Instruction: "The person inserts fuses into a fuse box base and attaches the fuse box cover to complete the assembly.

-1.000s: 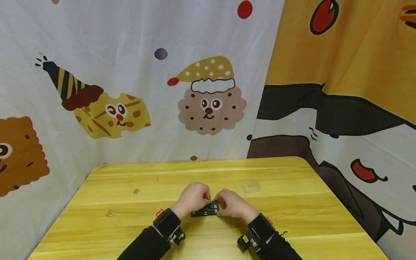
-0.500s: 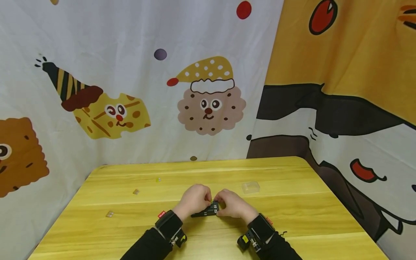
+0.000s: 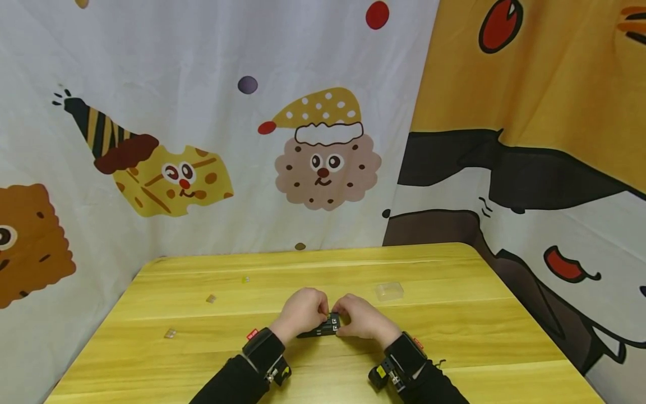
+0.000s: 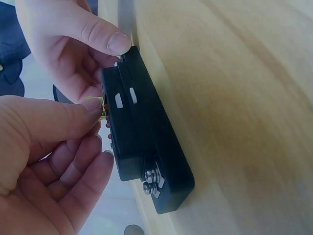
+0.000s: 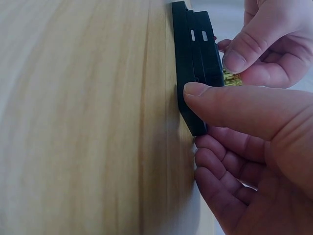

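Note:
A black fuse block (image 3: 332, 324) with screw terminals lies on the wooden table in front of the person. In the left wrist view, the side of the fuse block (image 4: 146, 132) shows small white marks and red dots along its top. The left hand (image 3: 301, 312) pinches a small yellow, see-through blade fuse (image 5: 233, 78) between thumb and finger, right at the block's top face. Its fingers hide most of the fuse (image 4: 103, 108). At the block's right end, the right hand (image 3: 364, 318) grips the casing, thumb on the near side and other fingers curled around the end.
On the wooden table (image 3: 454, 336), a clear plastic box (image 3: 390, 290) sits behind the right hand. Toward the left lie small clear pieces, one nearer (image 3: 170, 333) and one farther (image 3: 211, 298), plus a tiny yellowish piece (image 3: 245, 279). A printed curtain (image 3: 202, 112) hangs behind.
The left hand has moved slightly down and to the right over the fuse block, still pinching the blade fuse. The right hand has kept its grip in place.

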{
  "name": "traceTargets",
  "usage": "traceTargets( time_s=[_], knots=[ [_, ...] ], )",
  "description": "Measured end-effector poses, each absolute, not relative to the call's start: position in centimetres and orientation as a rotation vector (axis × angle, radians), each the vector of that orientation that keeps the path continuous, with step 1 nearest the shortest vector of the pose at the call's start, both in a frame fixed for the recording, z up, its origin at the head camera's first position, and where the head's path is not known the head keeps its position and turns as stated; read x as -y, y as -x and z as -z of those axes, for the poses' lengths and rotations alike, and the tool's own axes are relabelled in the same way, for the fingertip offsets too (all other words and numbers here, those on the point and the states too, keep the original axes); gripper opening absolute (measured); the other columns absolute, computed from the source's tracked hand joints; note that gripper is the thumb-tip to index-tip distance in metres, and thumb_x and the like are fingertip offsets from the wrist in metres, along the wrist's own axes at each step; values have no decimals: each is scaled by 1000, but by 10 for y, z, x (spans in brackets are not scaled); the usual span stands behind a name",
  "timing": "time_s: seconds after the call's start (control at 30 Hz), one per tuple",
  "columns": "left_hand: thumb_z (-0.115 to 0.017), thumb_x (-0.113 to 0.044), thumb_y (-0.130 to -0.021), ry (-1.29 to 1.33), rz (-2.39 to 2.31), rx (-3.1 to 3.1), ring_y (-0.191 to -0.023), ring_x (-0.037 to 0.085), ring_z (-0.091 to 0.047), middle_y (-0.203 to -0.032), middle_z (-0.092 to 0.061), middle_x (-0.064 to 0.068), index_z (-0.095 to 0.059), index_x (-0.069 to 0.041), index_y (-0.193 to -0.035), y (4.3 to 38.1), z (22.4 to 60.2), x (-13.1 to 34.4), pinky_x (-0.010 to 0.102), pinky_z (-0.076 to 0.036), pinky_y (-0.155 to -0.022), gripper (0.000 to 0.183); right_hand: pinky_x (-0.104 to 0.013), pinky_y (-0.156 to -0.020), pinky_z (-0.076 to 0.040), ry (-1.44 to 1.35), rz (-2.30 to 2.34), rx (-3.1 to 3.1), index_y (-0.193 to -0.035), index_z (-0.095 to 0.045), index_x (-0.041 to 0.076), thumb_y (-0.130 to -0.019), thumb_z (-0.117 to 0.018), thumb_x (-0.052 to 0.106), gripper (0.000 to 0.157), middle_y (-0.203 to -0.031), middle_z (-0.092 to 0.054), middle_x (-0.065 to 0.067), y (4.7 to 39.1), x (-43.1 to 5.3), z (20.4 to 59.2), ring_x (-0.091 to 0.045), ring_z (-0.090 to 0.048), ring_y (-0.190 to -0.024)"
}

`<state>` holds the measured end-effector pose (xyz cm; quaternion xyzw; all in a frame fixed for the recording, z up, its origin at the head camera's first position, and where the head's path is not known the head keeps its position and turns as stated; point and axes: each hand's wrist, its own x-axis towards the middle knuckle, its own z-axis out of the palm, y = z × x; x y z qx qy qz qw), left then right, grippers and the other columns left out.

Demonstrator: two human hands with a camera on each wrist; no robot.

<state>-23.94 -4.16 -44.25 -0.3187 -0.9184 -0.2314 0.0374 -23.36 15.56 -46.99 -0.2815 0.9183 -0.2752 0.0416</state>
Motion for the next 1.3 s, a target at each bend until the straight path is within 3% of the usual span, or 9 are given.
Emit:
traceTargets(
  time_s=[1.3],
  knots=[
    [-81,1,-71,963,616,2838,-58,6,-48,-61,-52,-12,-60,-18,-61,241,439,34,22,-42,-57,30,-40,-85,-48,862,873,-2800,-105,-65,2,-73,-86,9,39,-100,-57,-5,231,-156,468,-24,-57,-92]
  ],
)
